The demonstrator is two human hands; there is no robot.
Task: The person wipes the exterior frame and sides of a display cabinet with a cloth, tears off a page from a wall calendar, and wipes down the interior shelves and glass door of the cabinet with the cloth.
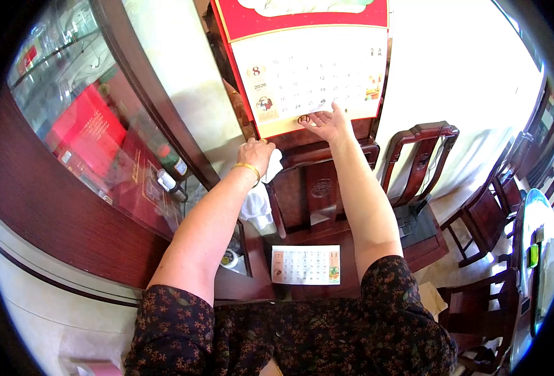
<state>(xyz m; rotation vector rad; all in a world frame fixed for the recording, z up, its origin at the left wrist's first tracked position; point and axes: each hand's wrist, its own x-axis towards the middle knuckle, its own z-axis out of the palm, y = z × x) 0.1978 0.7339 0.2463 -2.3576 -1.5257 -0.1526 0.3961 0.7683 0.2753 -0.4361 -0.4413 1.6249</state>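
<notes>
At the top centre of the frame hangs a red-and-white paper calendar [321, 78], leaning slightly. The right hand [329, 127], nearer its middle, has its grip spread palm-up at the page's lower part. The left hand [256, 155] curls beside the lower left corner, by a rumpled white cloth [257, 205]; I can't tell what it pinches. Lower centre, a flat printed sheet [306, 264] lies crosswise.

A wall calendar [314, 69] hangs above a chair [322, 188]; a loose page [305, 265] lies toward its seat's [317, 235] near edge, a cabinet [70, 194] left, another chair [421, 153] right
</notes>
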